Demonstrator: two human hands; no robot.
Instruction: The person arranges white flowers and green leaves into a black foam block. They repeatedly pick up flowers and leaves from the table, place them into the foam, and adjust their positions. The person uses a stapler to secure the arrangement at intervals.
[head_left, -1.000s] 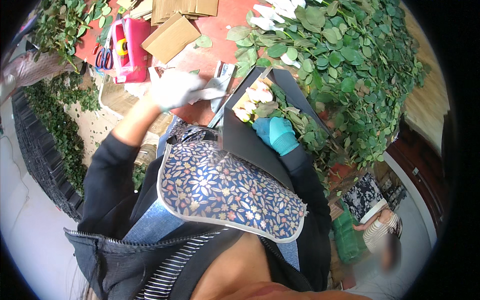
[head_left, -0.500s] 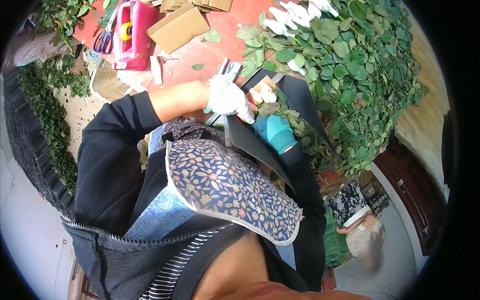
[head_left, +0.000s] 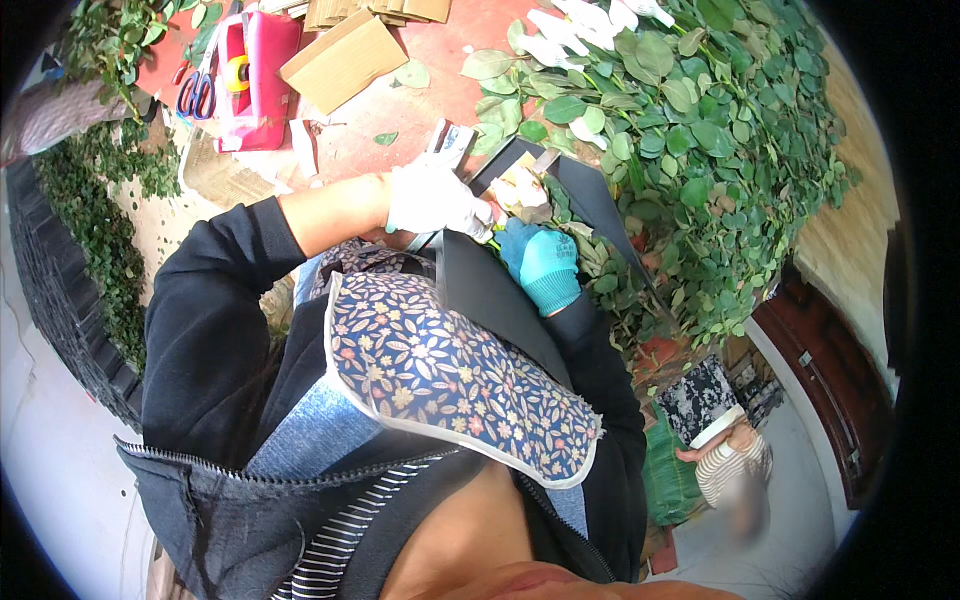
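My left hand (head_left: pixel 435 203), in a white glove, is closed beside several pale cream and pink roses (head_left: pixel 522 190). Its fingertips are at the edge of the blooms, and what they pinch is hidden. Just under the flower heads, my right hand (head_left: pixel 543 262), in a blue-green knitted glove, is wrapped round the leafy rose stems. Both hands work between two dark panels of a stand: the near panel (head_left: pixel 497 300) slopes toward my floral apron (head_left: pixel 450 375), and the far panel (head_left: pixel 590 195) lies behind the roses. A metal strip (head_left: pixel 450 143) projects past my left hand.
Leafy stems (head_left: pixel 710 160) with white-wrapped blooms (head_left: pixel 575 35) are heaped at the right. On the red table lie a cardboard piece (head_left: pixel 343 62), a pink tape dispenser (head_left: pixel 258 85) and blue-handled scissors (head_left: pixel 197 95). Another person (head_left: pixel 735 470) is at the lower right.
My left hand has shifted slightly left and down. The roses sit a little lower and closer together, with my right hand still around their stems.
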